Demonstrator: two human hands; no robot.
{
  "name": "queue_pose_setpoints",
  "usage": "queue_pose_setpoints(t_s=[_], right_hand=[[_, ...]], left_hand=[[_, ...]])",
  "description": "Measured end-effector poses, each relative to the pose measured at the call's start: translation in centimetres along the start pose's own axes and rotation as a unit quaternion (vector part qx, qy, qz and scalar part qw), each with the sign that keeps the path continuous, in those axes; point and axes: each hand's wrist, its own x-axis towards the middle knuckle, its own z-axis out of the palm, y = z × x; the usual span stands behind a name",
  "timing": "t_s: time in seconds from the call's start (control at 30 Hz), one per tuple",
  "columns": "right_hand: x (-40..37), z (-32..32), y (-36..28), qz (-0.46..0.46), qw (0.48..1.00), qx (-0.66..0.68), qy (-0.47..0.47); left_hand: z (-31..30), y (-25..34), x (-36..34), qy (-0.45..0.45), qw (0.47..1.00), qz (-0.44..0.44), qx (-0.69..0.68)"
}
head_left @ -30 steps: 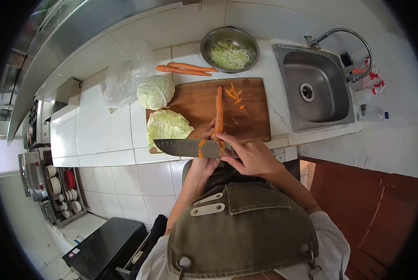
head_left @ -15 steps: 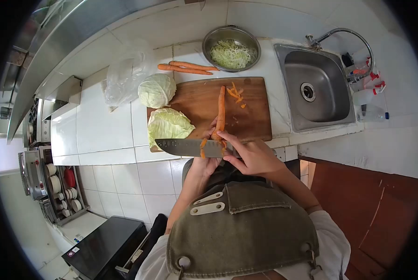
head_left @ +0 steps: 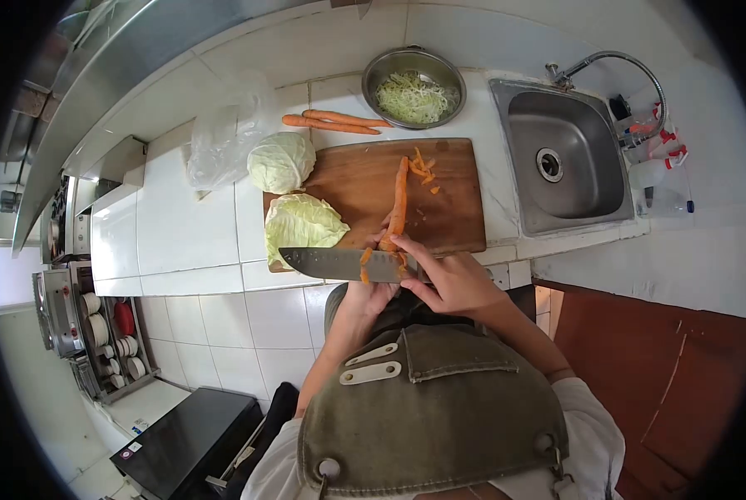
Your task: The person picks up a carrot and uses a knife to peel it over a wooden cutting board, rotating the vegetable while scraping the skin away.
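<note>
My right hand (head_left: 449,282) grips a knife (head_left: 323,263) near its handle end, the broad blade pointing left. Bits of orange peel stick to the blade. A carrot (head_left: 400,200) is held by its thick end in my left hand (head_left: 371,297), which is partly hidden under the blade. The thin end of the carrot points away over the wooden cutting board (head_left: 352,167). Carrot peelings (head_left: 423,167) lie on the board near its far right. A cut cabbage piece (head_left: 304,223) rests on the board's left side, beside a round cabbage (head_left: 281,162).
Behind the board lie two more carrots (head_left: 331,124) and a metal bowl (head_left: 368,92) of shredded cabbage. A clear plastic bag (head_left: 223,146) is at the left. To the right are a steel sink (head_left: 518,167), a flexible faucet (head_left: 631,55) and bottles (head_left: 652,171).
The far tip of the carrot has shifted slightly right. Both hands and the knife stay in nearly the same place.
</note>
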Motion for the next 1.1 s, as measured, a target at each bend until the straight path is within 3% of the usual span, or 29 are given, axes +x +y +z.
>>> queue_pose_setpoints(t_s=[0.1, 0.23, 0.33, 0.4, 0.53, 0.73, 0.83, 0.93, 1.0, 1.03, 1.1], right_hand=[[-0.1, 0.5, 0.4, -0.005, 1.0, -0.009, 0.004], [0.0, 0.3, 0.2, 0.017, 1.0, -0.014, -0.02], [0.0, 0.6, 0.4, -0.019, 1.0, -0.01, 0.022], [0.0, 0.4, 0.1, 0.017, 1.0, -0.008, -0.017], [0.5, 0.2, 0.2, 0.021, 1.0, -0.011, 0.002], [0.7, 0.8, 0.7, 0.015, 0.999, -0.029, 0.016], [1.0, 0.6, 0.6, 0.05, 0.998, -0.044, -0.021], [1.0, 1.2, 1.3, -0.002, 0.999, -0.042, 0.027], [1.4, 0.5, 1.3, 0.079, 0.995, -0.055, -0.007], [1.4, 0.0, 1.2, 0.078, 0.995, -0.054, -0.008], [1.3, -0.7, 0.9, 0.111, 0.992, -0.036, -0.049]], left_hand=[[-0.7, 0.1, 0.4, -0.053, 0.998, -0.018, -0.041], [0.1, 0.1, -0.1, -0.015, 0.999, -0.018, -0.041], [0.5, 0.0, -0.3, -0.015, 0.999, -0.007, -0.041], [0.5, -0.1, -0.2, 0.012, 0.999, 0.004, -0.038], [-1.1, 0.0, 0.2, -0.037, 0.999, -0.003, -0.023], [0.8, 0.2, -0.3, 0.012, 0.998, 0.042, 0.049], [0.9, 0.4, 0.0, 0.011, 0.997, 0.054, 0.063], [1.4, 0.3, -0.2, 0.048, 0.99, 0.062, 0.116], [-0.5, -0.3, 0.0, 0.018, 0.995, 0.037, 0.096], [-1.6, -0.3, 0.4, -0.047, 0.996, 0.001, 0.08], [-1.6, -0.4, 0.4, -0.026, 0.995, 0.022, 0.098]])
